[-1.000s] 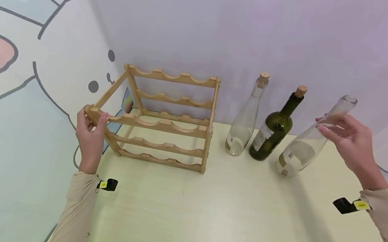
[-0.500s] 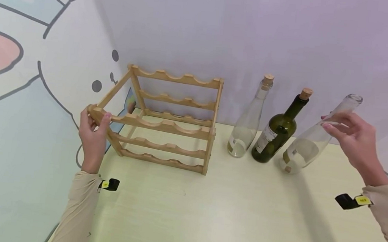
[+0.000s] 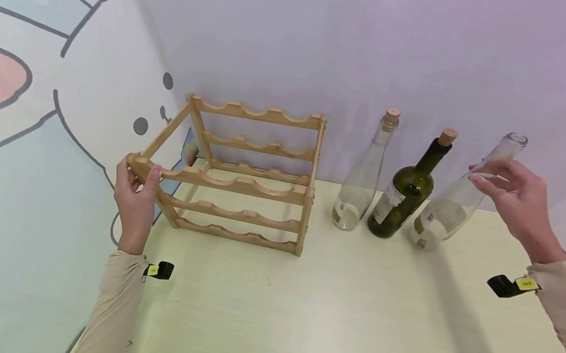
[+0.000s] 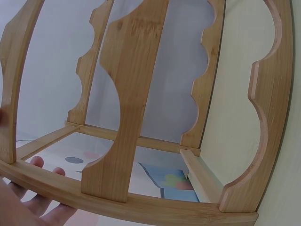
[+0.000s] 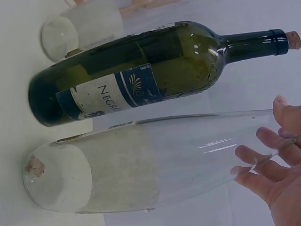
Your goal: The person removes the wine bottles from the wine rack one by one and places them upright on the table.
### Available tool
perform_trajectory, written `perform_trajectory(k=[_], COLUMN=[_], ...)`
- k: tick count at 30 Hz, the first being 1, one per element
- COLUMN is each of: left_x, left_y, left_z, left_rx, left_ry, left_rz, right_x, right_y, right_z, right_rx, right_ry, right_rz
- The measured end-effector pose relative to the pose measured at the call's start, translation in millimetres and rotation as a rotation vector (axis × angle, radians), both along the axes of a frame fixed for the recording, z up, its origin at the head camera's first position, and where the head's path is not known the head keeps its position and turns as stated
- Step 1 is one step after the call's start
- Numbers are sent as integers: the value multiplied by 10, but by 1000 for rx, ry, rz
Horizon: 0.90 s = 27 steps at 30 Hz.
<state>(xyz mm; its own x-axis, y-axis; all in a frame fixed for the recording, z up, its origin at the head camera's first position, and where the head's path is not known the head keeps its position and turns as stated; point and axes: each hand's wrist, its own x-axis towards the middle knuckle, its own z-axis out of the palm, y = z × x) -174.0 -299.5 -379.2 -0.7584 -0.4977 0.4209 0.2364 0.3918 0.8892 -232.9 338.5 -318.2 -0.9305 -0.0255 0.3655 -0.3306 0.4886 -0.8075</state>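
My left hand (image 3: pixel 133 206) grips the front left top corner of a light wooden wine rack (image 3: pixel 230 213), thumb on the front rail and fingers round the side bar. In the left wrist view, fingertips (image 4: pixel 36 161) show over that bar. My right hand (image 3: pixel 515 203) holds an uncorked clear glass bottle (image 3: pixel 442 214) by its neck, the bottle leaning to the right. A small brown lump like cork (image 5: pixel 35 165) shows at its bottom. Close beside it stands a corked green wine bottle (image 3: pixel 401 199), with a corked clear bottle (image 3: pixel 359 191) to the left of that.
All this is on a pale yellow tabletop (image 3: pixel 272 314) against a lilac back wall (image 3: pixel 283 43). A wall with cartoon drawings (image 3: pixel 65 159) borders the rack on the left. The rack's scalloped rails hold no bottles.
The held clear bottle has moved slightly back toward the wall with my right hand. My left hand keeps its grip on the rack. The head view has shifted a little.
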Motion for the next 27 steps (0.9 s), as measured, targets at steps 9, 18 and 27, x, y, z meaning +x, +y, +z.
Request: perform_trajectory(k=[9, 18, 27], left_x=[13, -2, -3], left_y=[36, 18, 25], left_z=[31, 28, 26], left_rx=[1, 5, 23], left_ry=[10, 2, -15], left_rz=[-10, 10, 20], right_x=[9, 11, -8], right_y=[30, 20, -10], right_z=[1, -26, -80], right_rx=[-17, -63, -111], right_ry=[-13, -1, 8], right_rz=[-13, -13, 9])
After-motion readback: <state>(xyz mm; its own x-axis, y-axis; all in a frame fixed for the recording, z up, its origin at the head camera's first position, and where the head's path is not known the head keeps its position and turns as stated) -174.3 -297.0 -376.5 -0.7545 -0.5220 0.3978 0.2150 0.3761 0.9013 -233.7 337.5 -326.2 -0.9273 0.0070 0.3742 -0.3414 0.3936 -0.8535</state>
